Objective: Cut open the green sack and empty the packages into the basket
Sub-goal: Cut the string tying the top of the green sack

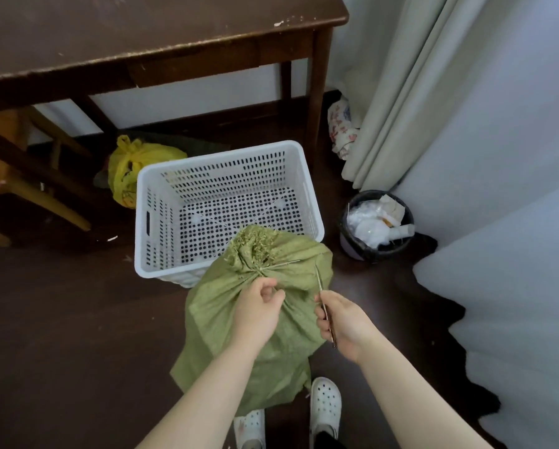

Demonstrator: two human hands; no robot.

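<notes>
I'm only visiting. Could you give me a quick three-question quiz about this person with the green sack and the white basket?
1. True or false: the white basket already holds packages.
2. Which hand holds the thin metal tool? A left, B right.
3. Fill in: the left hand pinches the green sack near its ____ mouth.

Key: 1 false, its visible floor is bare. 2 B, the right hand. 3 tied.

Open from above into the white basket, though crowded by the green sack leaning over its near rim, table behind, yellow bag left, bin right.
</notes>
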